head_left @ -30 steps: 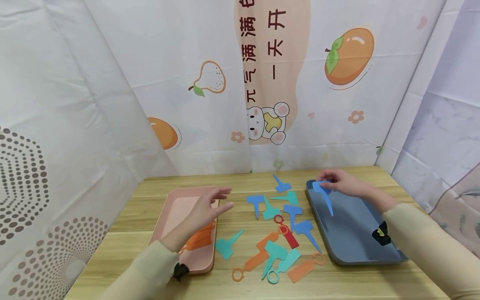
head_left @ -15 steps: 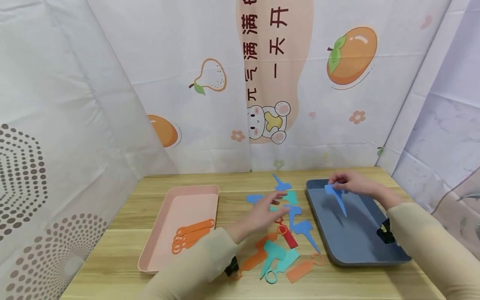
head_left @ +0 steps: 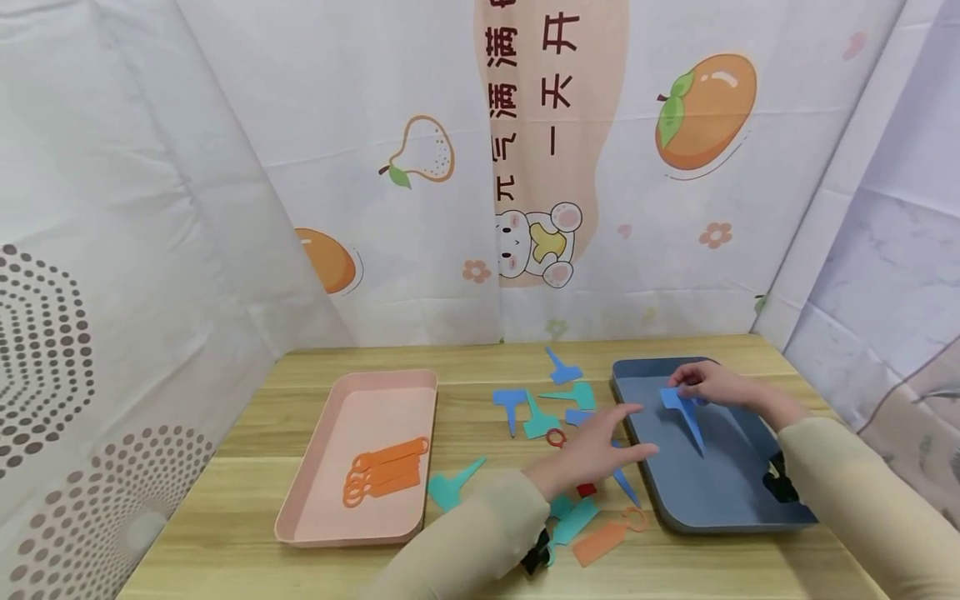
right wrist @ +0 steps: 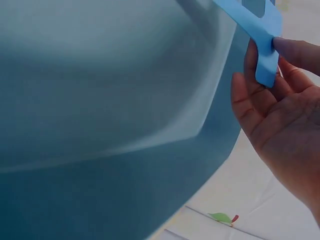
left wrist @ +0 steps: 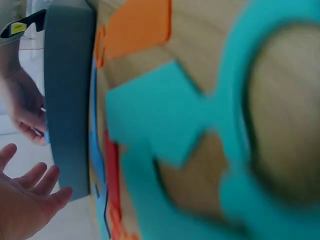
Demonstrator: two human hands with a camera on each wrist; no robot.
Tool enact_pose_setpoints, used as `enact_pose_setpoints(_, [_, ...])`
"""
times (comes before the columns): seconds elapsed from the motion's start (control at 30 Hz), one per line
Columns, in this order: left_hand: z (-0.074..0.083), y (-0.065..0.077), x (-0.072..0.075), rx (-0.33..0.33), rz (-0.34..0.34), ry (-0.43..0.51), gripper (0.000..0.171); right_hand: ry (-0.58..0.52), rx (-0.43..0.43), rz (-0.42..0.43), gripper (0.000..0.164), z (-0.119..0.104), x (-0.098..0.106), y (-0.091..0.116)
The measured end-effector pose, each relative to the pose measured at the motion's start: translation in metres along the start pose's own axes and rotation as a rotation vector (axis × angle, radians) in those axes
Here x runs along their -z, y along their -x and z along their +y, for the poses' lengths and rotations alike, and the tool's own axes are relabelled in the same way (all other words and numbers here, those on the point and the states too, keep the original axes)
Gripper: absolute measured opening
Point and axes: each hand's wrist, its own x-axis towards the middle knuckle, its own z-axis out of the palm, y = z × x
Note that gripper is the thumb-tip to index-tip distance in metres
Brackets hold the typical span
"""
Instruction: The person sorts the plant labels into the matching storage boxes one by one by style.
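Observation:
My right hand (head_left: pixel 712 385) pinches a blue T-shaped plant label (head_left: pixel 686 417) by its wide head, over the blue-grey tray (head_left: pixel 738 496). In the right wrist view, the thumb and fingers grip the blue label (right wrist: pixel 265 37) beside the tray wall. My left hand (head_left: pixel 588 450) reaches across the loose labels with its fingers spread and nothing held, fingertips near the tray's left edge. Under it, a blue label (head_left: pixel 624 483) and a red ring-ended tag (head_left: pixel 556 437) are partly hidden. In the left wrist view, the left hand (left wrist: pixel 27 205) is open beside the tray.
A pink tray (head_left: pixel 311 521) on the left holds several orange ring-ended tags (head_left: pixel 390 468). Between the trays lie teal labels (head_left: pixel 448 492), blue labels (head_left: pixel 510 400) and an orange tag (head_left: pixel 600 544) on the wooden table (head_left: pixel 240 483). A printed curtain (head_left: pixel 420 308) hangs behind.
My left hand has moved right from above the pink tray, over the loose labels, to near the blue-grey tray. The right hand has carried the blue label slightly right and lower.

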Motion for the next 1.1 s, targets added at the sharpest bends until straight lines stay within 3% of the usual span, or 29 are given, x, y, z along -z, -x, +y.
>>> enact_pose_setpoints(0.2, [0.003, -0.007, -0.015, 0.015, 0.008, -0.109, 0.069, -0.034, -0.004, -0.018, 0.014, 0.007, -0.003, 0.002])
enact_pose_setpoints(0.43, [0.0, -0.007, -0.022, 0.058, -0.002, -0.203, 0.072, -0.033, 0.037, -0.02, 0.016, 0.016, -0.009, 0.0])
enact_pose_setpoints(0.77, [-0.001, -0.004, -0.021, 0.143, -0.006, -0.139, 0.066, -0.013, 0.056, -0.008, 0.015, 0.021, -0.014, -0.006])
enact_pose_setpoints(1.1, [-0.001, -0.002, -0.02, 0.127, -0.001, -0.193, 0.066, -0.007, 0.081, -0.017, 0.014, 0.021, -0.019, -0.012])
